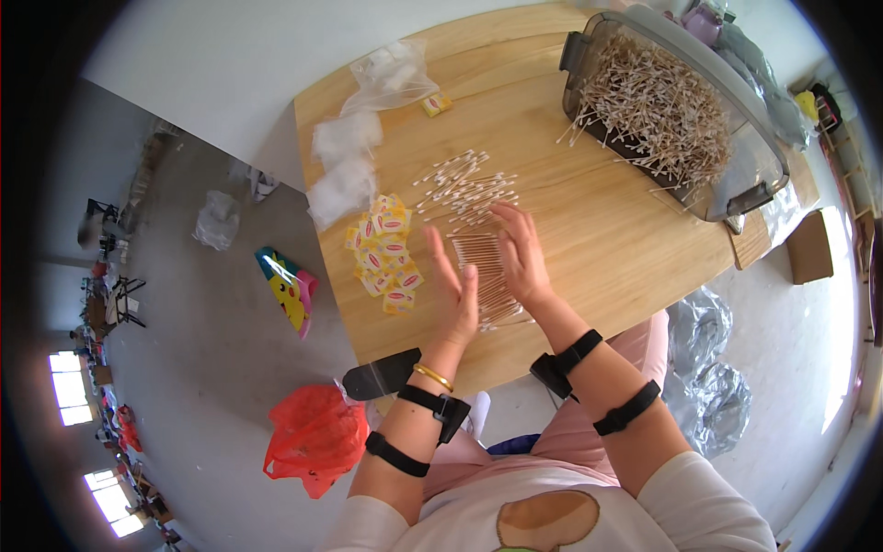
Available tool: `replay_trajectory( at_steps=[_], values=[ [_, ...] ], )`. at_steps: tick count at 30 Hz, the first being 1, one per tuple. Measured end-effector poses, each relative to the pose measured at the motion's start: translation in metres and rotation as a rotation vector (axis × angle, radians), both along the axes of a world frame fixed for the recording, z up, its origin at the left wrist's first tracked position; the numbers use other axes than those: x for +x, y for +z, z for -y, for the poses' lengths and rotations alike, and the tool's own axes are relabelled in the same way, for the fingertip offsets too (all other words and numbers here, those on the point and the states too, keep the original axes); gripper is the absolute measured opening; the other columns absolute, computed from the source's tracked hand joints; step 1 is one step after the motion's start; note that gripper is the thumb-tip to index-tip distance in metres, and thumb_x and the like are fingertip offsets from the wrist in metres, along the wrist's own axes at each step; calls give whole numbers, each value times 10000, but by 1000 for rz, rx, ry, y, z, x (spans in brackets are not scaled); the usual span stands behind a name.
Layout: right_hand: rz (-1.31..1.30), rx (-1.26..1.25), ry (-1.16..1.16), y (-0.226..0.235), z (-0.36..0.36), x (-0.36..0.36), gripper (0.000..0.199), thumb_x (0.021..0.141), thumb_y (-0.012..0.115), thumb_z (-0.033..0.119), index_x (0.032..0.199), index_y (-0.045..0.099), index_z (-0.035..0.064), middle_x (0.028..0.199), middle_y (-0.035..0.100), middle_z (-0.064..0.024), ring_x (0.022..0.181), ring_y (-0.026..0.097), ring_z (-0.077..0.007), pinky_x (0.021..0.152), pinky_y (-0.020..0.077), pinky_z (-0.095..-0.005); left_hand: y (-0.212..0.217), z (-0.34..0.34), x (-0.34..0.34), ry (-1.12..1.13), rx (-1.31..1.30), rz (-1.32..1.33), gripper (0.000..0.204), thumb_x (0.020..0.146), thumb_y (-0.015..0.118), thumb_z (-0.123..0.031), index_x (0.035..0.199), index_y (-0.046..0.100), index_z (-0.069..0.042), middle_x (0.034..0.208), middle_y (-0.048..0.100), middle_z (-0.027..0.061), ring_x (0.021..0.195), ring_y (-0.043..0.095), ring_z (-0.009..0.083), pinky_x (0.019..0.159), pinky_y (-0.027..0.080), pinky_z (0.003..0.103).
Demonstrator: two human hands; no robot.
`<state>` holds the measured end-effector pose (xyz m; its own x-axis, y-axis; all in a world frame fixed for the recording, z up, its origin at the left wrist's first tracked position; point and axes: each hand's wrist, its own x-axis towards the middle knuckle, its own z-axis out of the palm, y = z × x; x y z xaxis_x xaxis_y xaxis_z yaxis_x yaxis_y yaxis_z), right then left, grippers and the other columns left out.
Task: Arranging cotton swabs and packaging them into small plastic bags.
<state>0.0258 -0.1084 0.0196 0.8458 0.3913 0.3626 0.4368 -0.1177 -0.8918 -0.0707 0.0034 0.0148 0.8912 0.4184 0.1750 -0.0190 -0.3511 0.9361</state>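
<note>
In the head view, here's the left hand (452,287), fingers straight and gripping nothing, facing the right hand (522,258), equally unclenched! Between them sits an aligned row of swabs (484,276) on the worktop (607,239); contact, I can't tell. Loose swabs (464,189) scatter beyond, yellow packets (382,253) lie left, a bin (747,198) brims upper right.

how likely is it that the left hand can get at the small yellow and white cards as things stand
Quite likely: the left hand is just to the right of the cards, with only bare tabletop seen between them and nothing apparently blocking.
</note>
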Motion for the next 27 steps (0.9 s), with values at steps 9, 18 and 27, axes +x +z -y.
replay_trajectory(
  at_steps=[9,18,27],
  values=[
    [-67,-23,49,-7,20,-59,478,946,446,45,1420,491,-9,1481,450,-251,1389,427,-434,1153,367,-455,-11,31,-34,-120,52,-7,953,1021,414,-609,1616,31,29,1667,-1,322,1559,3,456,1257,72,509],
    [9,-390,-210,-13,84,-42,467,968,483,97,1422,481,-11,1487,446,-227,1424,388,-413,1182,335,-477,1,23,-52,-156,825,-241,875,1011,525,-450,1605,117,46,1673,73,288,1548,60,482,1249,92,568],
    [238,-710,-247,-12,91,-40,465,975,526,171,1410,500,7,1474,460,-188,1459,360,-322,1252,239,-466,-6,51,-63,-250,955,-368,942,971,549,-529,1576,184,94,1660,163,280,1562,117,401,1266,88,525]
  ],
)
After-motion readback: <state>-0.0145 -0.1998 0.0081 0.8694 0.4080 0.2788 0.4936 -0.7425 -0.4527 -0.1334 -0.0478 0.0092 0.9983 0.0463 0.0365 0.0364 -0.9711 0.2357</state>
